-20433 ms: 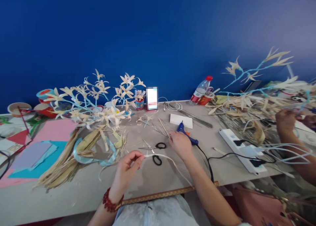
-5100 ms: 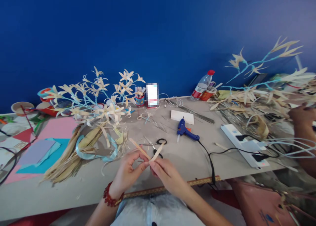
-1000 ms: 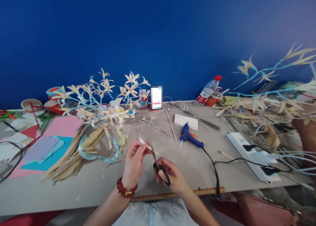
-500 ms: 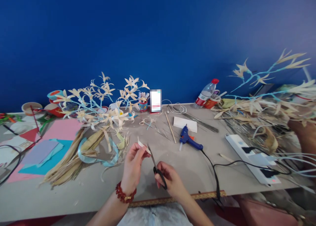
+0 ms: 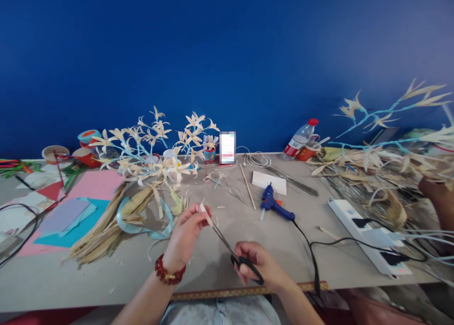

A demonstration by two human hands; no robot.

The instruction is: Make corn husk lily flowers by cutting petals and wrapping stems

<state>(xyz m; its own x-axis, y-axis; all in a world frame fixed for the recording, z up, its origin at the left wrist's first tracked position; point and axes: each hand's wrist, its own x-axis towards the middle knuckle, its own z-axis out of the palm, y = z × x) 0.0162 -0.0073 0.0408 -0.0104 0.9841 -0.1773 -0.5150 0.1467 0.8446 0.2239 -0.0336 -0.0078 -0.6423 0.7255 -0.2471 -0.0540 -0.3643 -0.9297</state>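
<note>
My left hand pinches a small pale piece of husk between thumb and fingertips; its pointed end sticks up. In my right hand are black-handled scissors, fingers through the loops. Their blades slant up to the left and the tips meet the lower edge of the husk piece; whether they are cutting it I cannot tell. A small pale scrap lies on the table just past my left hand. Left of that hand are a light blue ribbon and a bundle of dry husks.
A blue glue gun lies right of centre, its cord running to a white power strip. Husk flowers on blue stems stand at back left. A bottle leans by the wall. At far right is another person's arm.
My right hand and the scissors have moved down and right, and the blades slant more. The blade tips have shifted to the lower edge of the husk piece. The whole view has shifted slightly.
</note>
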